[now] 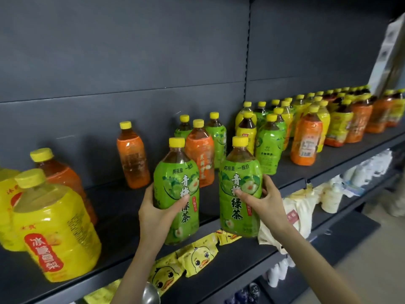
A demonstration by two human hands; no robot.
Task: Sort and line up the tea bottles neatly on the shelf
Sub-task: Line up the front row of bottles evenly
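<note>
Head view has both my hands full. My left hand is wrapped round the lower half of the left green bottle, thumb across the front of the label and fingers behind. My right hand grasps the right green bottle the same way, thumb over the label and fingers curled round its right side. The two bottles match: yellow screw cap, clear neck showing dark amber tea, and a bright green wrap printed with large Chinese characters and pale green fruit. I hold them upright, side by side and a little apart. Their bases hang past the front edge of the dark shelf, over the yellow duck packets on the level below.

Behind them on the shelf stands a small mixed cluster of green and orange bottles. A lone orange bottle stands further left, near the back panel. At the far left, big yellow jugs with red labels stand at the front, with an orange one behind them. To the right the shelf carries a long crowd of yellow, green and orange bottles, the colours mixed near me, all with yellow caps
</note>
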